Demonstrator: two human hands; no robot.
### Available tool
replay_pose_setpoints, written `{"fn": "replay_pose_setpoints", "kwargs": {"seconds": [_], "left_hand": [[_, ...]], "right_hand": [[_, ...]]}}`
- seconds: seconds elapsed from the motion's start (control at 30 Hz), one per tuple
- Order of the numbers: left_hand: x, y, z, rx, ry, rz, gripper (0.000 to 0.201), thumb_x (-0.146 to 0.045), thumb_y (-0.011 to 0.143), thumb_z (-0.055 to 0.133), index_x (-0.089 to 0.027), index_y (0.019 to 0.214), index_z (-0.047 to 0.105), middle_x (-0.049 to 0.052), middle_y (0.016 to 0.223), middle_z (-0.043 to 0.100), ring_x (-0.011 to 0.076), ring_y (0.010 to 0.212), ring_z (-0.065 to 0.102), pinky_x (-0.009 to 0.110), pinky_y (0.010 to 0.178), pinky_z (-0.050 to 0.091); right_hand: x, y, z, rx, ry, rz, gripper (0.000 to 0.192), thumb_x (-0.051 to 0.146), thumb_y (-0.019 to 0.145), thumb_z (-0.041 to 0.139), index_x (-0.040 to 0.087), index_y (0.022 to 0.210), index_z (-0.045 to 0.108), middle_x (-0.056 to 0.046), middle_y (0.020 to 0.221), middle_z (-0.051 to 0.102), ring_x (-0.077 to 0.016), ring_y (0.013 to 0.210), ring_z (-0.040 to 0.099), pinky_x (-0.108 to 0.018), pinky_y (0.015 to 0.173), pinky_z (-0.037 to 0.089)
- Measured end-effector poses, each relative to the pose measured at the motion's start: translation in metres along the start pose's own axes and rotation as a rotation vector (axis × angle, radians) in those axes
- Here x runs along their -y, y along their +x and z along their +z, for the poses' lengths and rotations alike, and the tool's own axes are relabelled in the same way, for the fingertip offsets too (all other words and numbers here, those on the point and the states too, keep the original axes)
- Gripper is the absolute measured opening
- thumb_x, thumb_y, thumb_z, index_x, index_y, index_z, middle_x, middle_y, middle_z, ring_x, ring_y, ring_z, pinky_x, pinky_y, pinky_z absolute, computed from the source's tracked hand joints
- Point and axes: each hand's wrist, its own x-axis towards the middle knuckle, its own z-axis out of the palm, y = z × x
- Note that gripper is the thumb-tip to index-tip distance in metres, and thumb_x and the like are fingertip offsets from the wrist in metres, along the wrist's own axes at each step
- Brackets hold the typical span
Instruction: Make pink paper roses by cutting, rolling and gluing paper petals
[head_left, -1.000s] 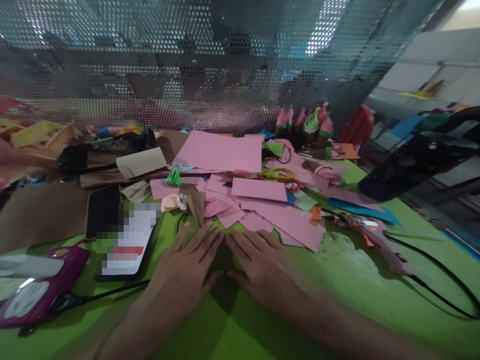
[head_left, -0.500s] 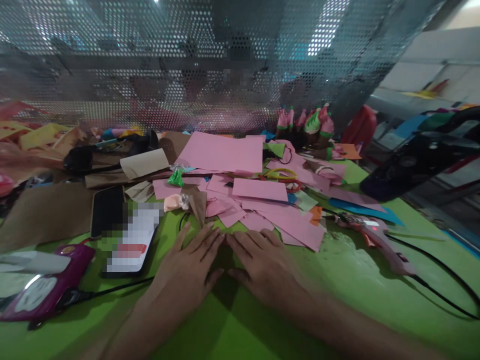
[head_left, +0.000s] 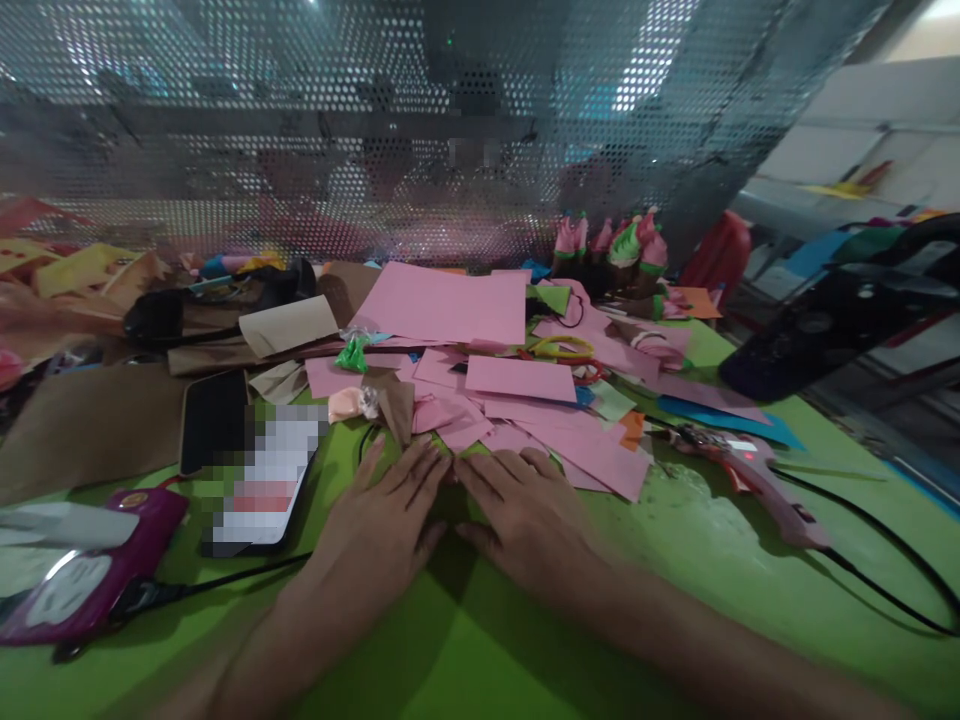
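My left hand [head_left: 386, 520] lies palm down on the green table [head_left: 450, 670], fingers stretched forward and a little apart, holding nothing. Opposite it, my right hand [head_left: 525, 515] rests the same way, its fingertips almost meeting those of the left. Just beyond the fingertips are pink paper pieces [head_left: 577, 450] and a folded brown paper piece [head_left: 395, 405]. A pink sheet [head_left: 450, 305] and a pink strip [head_left: 520, 378] lie further back. To the left of my left hand is a lit phone [head_left: 274, 480], its screen partly blurred out.
At right lies a pink glue gun [head_left: 757, 475] with a black cable. A dark bottle [head_left: 817, 325] leans at the right edge. Yellow-and-red-handled scissors [head_left: 562, 348] sit among the papers. A purple device [head_left: 142, 540] and a dark phone [head_left: 215, 423] are at left. Perforated metal [head_left: 337, 150] stands behind.
Both hands have slid very slightly forward on the table, still flat with fingers stretched. The things around them have stayed in place.
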Motion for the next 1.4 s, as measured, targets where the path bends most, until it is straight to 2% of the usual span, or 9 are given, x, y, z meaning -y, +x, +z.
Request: {"fn": "replay_pose_setpoints", "kwargs": {"seconds": [0.23,0.43,0.63,0.83,0.97,1.17,1.4], "left_hand": [[-0.005,-0.009,0.0,-0.048,0.03,0.034,0.051,-0.039,0.098,0.036,-0.013,0.141,0.043,0.008,0.145,0.049,0.0211,0.138,0.039,0.044,0.119,0.008],[-0.001,-0.002,0.002,-0.025,0.025,0.015,0.051,-0.038,0.097,0.037,-0.011,0.14,0.044,0.012,0.143,0.051,0.0243,0.137,0.04,0.048,0.118,0.015],[-0.004,-0.01,0.001,-0.038,0.014,0.034,0.052,-0.039,0.098,0.035,-0.014,0.143,0.04,0.008,0.147,0.046,0.0216,0.138,0.038,0.045,0.12,0.008],[-0.001,-0.004,0.0,-0.025,0.012,0.017,0.053,-0.043,0.099,0.033,-0.012,0.139,0.045,0.011,0.144,0.05,0.023,0.137,0.04,0.047,0.119,0.009],[-0.004,-0.009,-0.002,-0.056,0.014,0.038,0.053,-0.043,0.099,0.033,-0.013,0.141,0.043,0.008,0.145,0.049,0.0206,0.137,0.039,0.043,0.12,0.004],[0.001,0.001,0.0,-0.028,0.006,0.032,0.052,-0.043,0.099,0.034,-0.011,0.139,0.046,0.01,0.143,0.051,0.0238,0.135,0.043,0.048,0.117,0.012],[-0.003,-0.008,-0.001,-0.098,0.044,0.058,0.05,-0.041,0.1,0.033,-0.012,0.138,0.046,0.007,0.143,0.05,0.0199,0.135,0.042,0.042,0.119,0.004]], "right_hand": [[0.002,-0.007,0.004,-0.011,0.005,-0.036,0.051,0.041,0.091,0.058,0.008,0.129,0.051,-0.015,0.121,0.063,-0.0296,0.103,0.055,-0.046,0.088,0.039],[-0.001,0.0,0.002,-0.002,-0.013,-0.012,0.045,0.037,0.091,0.058,0.008,0.126,0.054,-0.015,0.12,0.064,-0.0298,0.102,0.056,-0.046,0.086,0.041],[0.0,-0.008,0.004,-0.011,0.023,-0.037,0.048,0.037,0.091,0.058,0.01,0.13,0.051,-0.014,0.122,0.063,-0.0292,0.105,0.055,-0.047,0.09,0.04],[-0.001,-0.002,0.0,0.015,0.006,-0.016,0.044,0.034,0.091,0.058,0.008,0.126,0.054,-0.014,0.12,0.063,-0.03,0.103,0.055,-0.047,0.087,0.041],[0.002,-0.007,0.001,0.015,0.024,-0.028,0.05,0.034,0.089,0.06,0.007,0.13,0.05,-0.014,0.122,0.063,-0.0291,0.104,0.055,-0.047,0.091,0.04],[-0.002,0.0,0.001,0.028,0.013,-0.002,0.045,0.033,0.09,0.059,0.007,0.127,0.054,-0.015,0.123,0.063,-0.0302,0.105,0.055,-0.047,0.09,0.041],[0.001,-0.009,0.003,0.02,0.045,-0.024,0.052,0.037,0.09,0.06,0.007,0.132,0.049,-0.014,0.125,0.062,-0.0299,0.108,0.054,-0.047,0.093,0.039]]}}
